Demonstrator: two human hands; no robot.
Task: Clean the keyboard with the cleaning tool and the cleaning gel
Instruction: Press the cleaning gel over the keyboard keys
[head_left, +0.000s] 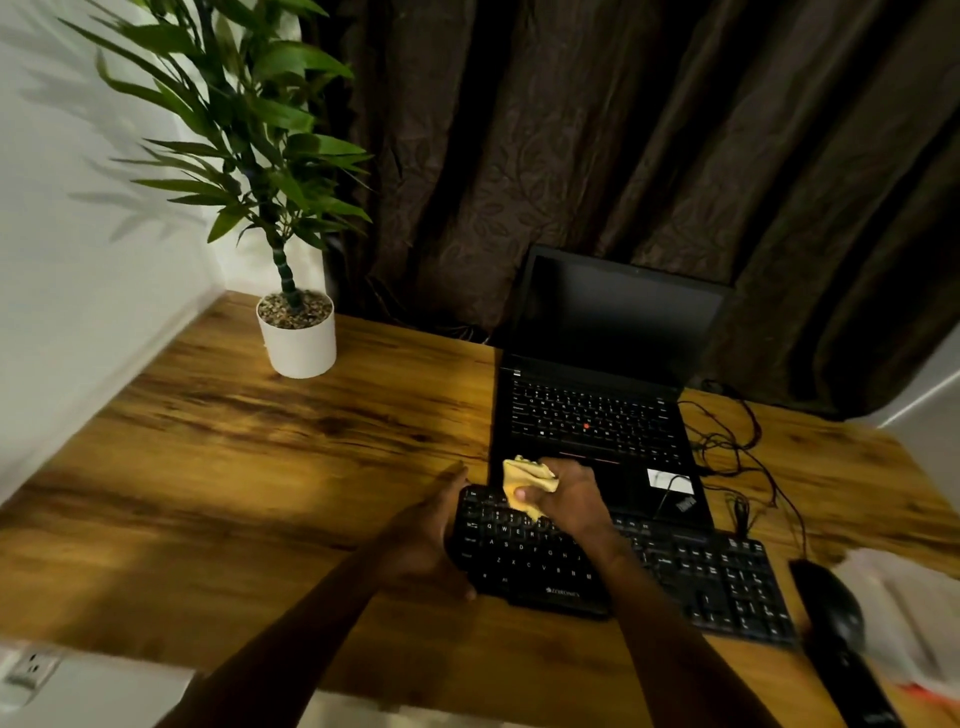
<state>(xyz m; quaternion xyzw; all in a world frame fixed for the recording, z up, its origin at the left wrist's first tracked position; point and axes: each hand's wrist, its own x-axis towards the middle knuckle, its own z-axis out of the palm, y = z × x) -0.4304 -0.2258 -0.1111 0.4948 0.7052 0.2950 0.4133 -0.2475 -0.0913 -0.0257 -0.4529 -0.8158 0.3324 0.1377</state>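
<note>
a black keyboard (701, 577) is laid near the front of a wood-grain surface (260, 467), just in front of an open black laptop (597, 415). "zebronics" is printed on the keyboard's front rim. a slanted logo on the laptop's palm rest is too blurred to be read. the keyboard's left end is gripped by the left hand (426, 530). a lump of yellow cleaning gel (527, 480) is clamped in the curled fingers of the right hand (566, 499) and held against the upper left keys. a black mouse (831, 608) is placed to the right, with tangled cables (737, 447) beyond it. a plant in a white pot (301, 343) is set at the far left, backed by a white wall (78, 260) and a brown leaf-patterned curtain (623, 130).
</note>
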